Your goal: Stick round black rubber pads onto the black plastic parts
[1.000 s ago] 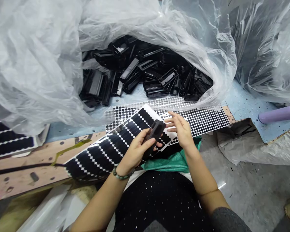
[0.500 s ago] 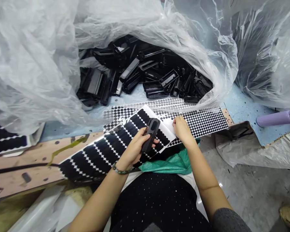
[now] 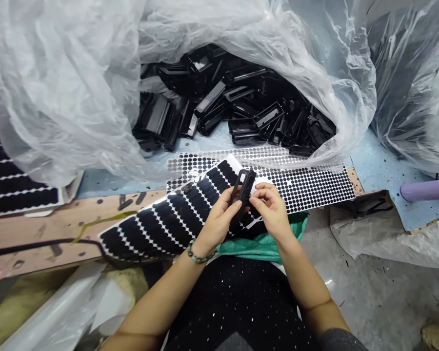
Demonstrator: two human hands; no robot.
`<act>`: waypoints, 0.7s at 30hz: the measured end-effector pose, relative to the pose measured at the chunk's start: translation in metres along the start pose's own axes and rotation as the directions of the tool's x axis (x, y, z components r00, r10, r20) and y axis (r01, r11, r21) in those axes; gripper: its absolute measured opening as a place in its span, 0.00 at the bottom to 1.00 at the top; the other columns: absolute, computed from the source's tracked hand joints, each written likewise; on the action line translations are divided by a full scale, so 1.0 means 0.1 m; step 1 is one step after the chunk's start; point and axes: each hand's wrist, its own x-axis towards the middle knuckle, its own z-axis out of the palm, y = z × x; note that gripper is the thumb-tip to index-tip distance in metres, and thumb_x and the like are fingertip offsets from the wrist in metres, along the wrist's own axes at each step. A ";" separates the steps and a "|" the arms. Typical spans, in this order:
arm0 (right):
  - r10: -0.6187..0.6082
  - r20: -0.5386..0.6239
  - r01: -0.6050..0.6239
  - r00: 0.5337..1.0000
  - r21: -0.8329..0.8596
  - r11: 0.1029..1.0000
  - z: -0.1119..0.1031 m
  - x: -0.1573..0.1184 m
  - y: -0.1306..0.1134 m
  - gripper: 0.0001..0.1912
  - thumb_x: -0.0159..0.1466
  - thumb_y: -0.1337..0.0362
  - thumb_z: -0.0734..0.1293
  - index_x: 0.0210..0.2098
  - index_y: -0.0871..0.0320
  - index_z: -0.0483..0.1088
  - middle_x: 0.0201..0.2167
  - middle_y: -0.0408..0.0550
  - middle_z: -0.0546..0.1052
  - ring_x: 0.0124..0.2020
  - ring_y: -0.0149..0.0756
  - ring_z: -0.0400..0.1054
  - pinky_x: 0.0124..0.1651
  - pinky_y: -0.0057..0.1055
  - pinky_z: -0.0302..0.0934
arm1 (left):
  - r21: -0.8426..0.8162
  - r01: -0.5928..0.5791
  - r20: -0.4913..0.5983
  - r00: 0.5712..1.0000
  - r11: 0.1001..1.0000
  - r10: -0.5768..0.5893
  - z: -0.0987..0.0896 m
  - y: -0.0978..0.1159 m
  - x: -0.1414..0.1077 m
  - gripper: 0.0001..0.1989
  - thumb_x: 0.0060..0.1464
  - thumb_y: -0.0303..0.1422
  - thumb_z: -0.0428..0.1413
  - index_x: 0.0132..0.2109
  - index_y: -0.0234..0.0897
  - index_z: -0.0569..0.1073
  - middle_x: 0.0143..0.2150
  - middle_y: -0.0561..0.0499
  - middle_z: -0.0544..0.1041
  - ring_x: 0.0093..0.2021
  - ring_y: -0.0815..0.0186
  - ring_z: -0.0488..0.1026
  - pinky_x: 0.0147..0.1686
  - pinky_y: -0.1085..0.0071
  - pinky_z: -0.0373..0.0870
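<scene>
My left hand (image 3: 219, 217) grips a black plastic housing (image 3: 246, 187) with a ribbed surface and a long slot, tilted upright over the sheets. At its right edge my right hand (image 3: 274, 209) has thumb and fingertips drawn together, close against the housing; whatever they pinch is too small to make out. Beneath the hands lies a white sheet of black scalloped strips (image 3: 161, 222), slanting down to the left. Partly under it, a sheet of small black dots (image 3: 314, 187) stretches to the right along the table edge.
A clear plastic bag (image 3: 307, 63) lies open behind, with many black housings (image 3: 212, 97) inside. Another strip sheet (image 3: 18, 187) is at the left, a purple bottle (image 3: 428, 190) at the right. Green cloth (image 3: 256, 248) hangs below the edge. A black cable (image 3: 40, 248) crosses the left side.
My right hand has come from the sheet to the housing's right edge. The left hand has turned the housing, so its slotted side now shows. The view has shifted slightly.
</scene>
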 end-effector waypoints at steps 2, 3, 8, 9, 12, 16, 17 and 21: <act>-0.010 0.002 0.010 1.000 -0.028 1.000 0.04 0.00 0.00 0.05 0.53 0.60 0.72 0.24 0.53 0.74 0.36 0.46 0.70 0.37 0.35 0.67 0.34 0.31 0.67 | 0.027 -0.047 -0.012 0.999 0.999 0.047 0.00 -0.01 -0.01 0.20 0.52 0.41 0.60 0.52 0.41 0.72 0.52 0.47 0.77 0.54 0.57 0.73 0.53 0.59 0.72; -0.008 0.008 0.009 1.000 -0.039 0.999 0.05 0.00 0.00 0.05 0.53 0.61 0.71 0.24 0.53 0.74 0.36 0.45 0.70 0.35 0.34 0.66 0.33 0.31 0.67 | 0.038 -0.066 -0.019 0.998 0.997 0.067 0.00 -0.01 -0.01 0.20 0.52 0.41 0.60 0.52 0.42 0.73 0.53 0.48 0.77 0.54 0.57 0.73 0.56 0.59 0.70; -0.021 -0.021 0.018 1.000 -0.096 0.995 0.06 -0.01 0.03 0.05 0.53 0.63 0.70 0.23 0.54 0.71 0.34 0.44 0.68 0.34 0.33 0.65 0.33 0.30 0.65 | 0.104 -0.121 -0.025 0.992 0.987 0.124 -0.04 -0.06 -0.01 0.20 0.53 0.40 0.60 0.53 0.43 0.74 0.55 0.48 0.76 0.57 0.57 0.72 0.61 0.58 0.64; -0.026 -0.047 0.021 0.999 -0.108 0.994 0.06 -0.01 0.04 0.06 0.52 0.63 0.71 0.23 0.54 0.70 0.34 0.44 0.68 0.33 0.32 0.65 0.33 0.30 0.64 | 0.109 -0.123 -0.030 0.991 0.986 0.127 -0.04 -0.07 -0.01 0.20 0.53 0.40 0.60 0.53 0.43 0.74 0.55 0.48 0.76 0.57 0.57 0.72 0.61 0.59 0.64; 0.009 -0.131 -0.021 0.991 -0.091 0.996 0.04 0.02 0.09 0.14 0.46 0.63 0.76 0.26 0.53 0.66 0.34 0.40 0.68 0.31 0.29 0.64 0.32 0.28 0.63 | 0.037 -0.059 -0.012 0.998 0.998 0.060 -0.03 -0.04 -0.02 0.21 0.51 0.41 0.62 0.52 0.42 0.73 0.53 0.47 0.77 0.53 0.57 0.75 0.55 0.59 0.71; 0.122 -0.016 -0.118 0.992 0.153 0.981 -0.01 0.08 0.16 0.22 0.51 0.54 0.74 0.42 0.51 0.66 0.39 0.42 0.74 0.37 0.32 0.69 0.39 0.30 0.67 | -0.083 0.066 0.098 0.994 0.994 -0.057 0.04 0.05 -0.06 0.22 0.51 0.42 0.61 0.52 0.40 0.69 0.46 0.47 0.79 0.45 0.59 0.78 0.44 0.62 0.77; 0.124 0.022 -0.126 0.992 0.192 0.973 -0.04 0.09 0.17 0.22 0.53 0.52 0.72 0.44 0.50 0.66 0.40 0.43 0.75 0.40 0.34 0.70 0.42 0.32 0.67 | -0.067 0.074 0.125 0.990 0.995 -0.065 0.05 0.07 -0.07 0.22 0.52 0.42 0.61 0.51 0.40 0.69 0.44 0.47 0.79 0.44 0.60 0.78 0.44 0.62 0.77; 0.059 0.089 -0.070 0.994 0.124 0.990 -0.30 0.02 0.15 0.21 0.55 0.53 0.72 0.45 0.49 0.67 0.40 0.43 0.77 0.44 0.37 0.72 0.48 0.35 0.68 | 0.310 -0.067 0.152 0.988 0.948 0.020 -0.09 0.17 -0.01 0.16 0.56 0.42 0.56 0.47 0.39 0.71 0.45 0.46 0.78 0.47 0.59 0.76 0.48 0.61 0.73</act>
